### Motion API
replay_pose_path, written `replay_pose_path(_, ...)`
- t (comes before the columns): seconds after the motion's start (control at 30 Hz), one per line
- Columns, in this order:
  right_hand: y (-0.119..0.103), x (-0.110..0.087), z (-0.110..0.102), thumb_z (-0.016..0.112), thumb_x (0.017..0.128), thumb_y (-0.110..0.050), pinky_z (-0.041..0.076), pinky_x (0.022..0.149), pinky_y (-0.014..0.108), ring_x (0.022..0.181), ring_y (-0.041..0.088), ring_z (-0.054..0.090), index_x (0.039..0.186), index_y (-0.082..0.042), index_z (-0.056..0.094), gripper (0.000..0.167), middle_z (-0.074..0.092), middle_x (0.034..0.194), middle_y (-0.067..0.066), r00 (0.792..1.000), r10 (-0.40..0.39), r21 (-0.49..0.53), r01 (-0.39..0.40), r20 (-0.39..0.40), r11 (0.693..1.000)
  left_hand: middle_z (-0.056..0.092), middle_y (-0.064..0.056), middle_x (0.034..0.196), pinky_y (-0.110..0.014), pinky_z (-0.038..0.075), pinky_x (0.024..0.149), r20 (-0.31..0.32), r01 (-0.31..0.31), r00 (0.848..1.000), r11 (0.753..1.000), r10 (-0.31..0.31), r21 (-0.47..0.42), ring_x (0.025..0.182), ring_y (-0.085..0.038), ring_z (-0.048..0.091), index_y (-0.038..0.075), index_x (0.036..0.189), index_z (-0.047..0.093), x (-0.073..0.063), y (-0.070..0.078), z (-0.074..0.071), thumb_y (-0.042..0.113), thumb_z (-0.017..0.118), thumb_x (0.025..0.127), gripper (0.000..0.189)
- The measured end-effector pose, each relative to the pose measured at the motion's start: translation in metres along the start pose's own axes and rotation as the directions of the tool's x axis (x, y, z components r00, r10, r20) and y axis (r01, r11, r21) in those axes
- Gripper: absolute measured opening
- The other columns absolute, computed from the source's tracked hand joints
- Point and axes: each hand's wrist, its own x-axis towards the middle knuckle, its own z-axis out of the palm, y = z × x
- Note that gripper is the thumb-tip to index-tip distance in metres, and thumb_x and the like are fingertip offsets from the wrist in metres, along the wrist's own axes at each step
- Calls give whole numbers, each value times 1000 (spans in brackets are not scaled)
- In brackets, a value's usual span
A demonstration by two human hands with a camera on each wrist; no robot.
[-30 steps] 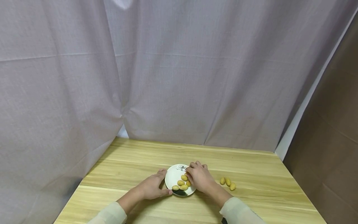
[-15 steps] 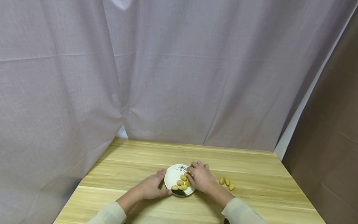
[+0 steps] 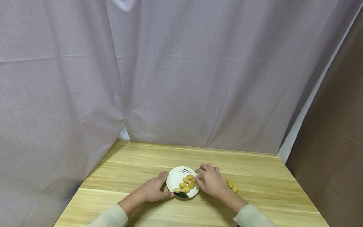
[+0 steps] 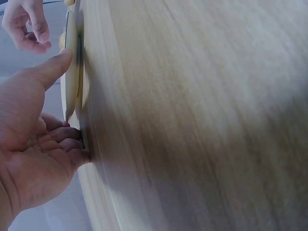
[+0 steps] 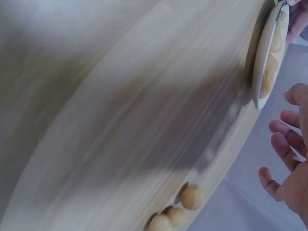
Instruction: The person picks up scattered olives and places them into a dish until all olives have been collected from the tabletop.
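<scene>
A small round white plate (image 3: 173, 180) has a dark floral print at the top and a dark patch at its lower edge. Several yellow-brown oval pieces (image 3: 185, 189), like nuts or small fruits, lie on its right and lower parts. My left hand (image 3: 154, 189) holds the plate's left rim, the thumb at the front and the fingers farther back, as the left wrist view shows on the plate's side (image 4: 72, 91). Just right of the plate, my right hand (image 3: 211, 181) hovers with loosely bent fingers and nothing between them, apart from the rim in the right wrist view.
More oval pieces (image 3: 234, 188) lie on the wooden table (image 3: 269, 183) to the right, partly behind my right hand; the right wrist view shows three (image 5: 192, 197). Grey curtains (image 3: 181, 78) hang behind and at the left, a brown one (image 3: 334, 126) at the right.
My right hand has moved right, away from the plate, and its fingers have let go of a piece there. The pieces under it now show. My left hand stays on the rim.
</scene>
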Motion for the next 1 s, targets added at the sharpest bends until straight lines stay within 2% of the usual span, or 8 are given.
replay_pose_path(0.3, 16, -19, -14, 82, 99, -25, 62, 91, 63, 104, 27, 66, 118, -9, 80, 25, 76, 114, 7, 998, 57, -21, -57, 4, 998, 34, -30, 177, -63, 31, 137, 0, -6, 1000, 1000, 6, 1, 166, -47, 35, -10, 169, 31, 0, 1, -1, 55, 84, 95, 111)
replay_pose_path(1.0, 40, -46, -24, 85, 97, -26, 63, 84, 58, 98, 23, 65, 116, -8, 82, 27, 76, 108, 5, 997, 69, -67, -70, -13, 995, 34, -31, 176, -64, 30, 137, -1, -8, 1000, 1000, 8, -11, 166, -48, 34, -11, 169, 31, -1, 2, 0, 52, 85, 95, 110)
